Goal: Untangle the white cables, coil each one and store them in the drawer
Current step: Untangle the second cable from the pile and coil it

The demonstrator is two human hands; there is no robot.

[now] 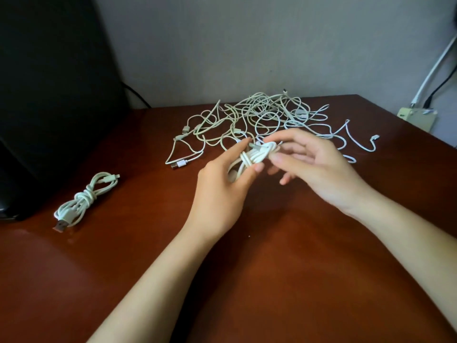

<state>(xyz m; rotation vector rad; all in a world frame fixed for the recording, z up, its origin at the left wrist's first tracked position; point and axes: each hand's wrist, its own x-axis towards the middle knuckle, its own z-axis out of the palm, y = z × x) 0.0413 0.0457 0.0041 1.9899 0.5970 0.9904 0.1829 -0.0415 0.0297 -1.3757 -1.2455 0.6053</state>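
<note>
Bundle of coiled cable (253,155) (light, limp, inclined to spring open) is gripped by the left hand (222,191) above the surface (272,280) middle, its wrap pinched by fingers (284,136) of the right hand (321,169). Grasp at the wrapped waist is advised.

The table (272,280) looks like reddish-brown wood, smooth and polished to a soft sheen. The tangled cables (262,112), the knotted coil (85,196) and the held bundle (256,154) have smooth, faintly glossy white plastic sheathing, and the coil's USB plug (60,226) ends in bare metal. The wall (222,45) is matt grey paint, and the black panel (49,82) looks matt too.
</note>
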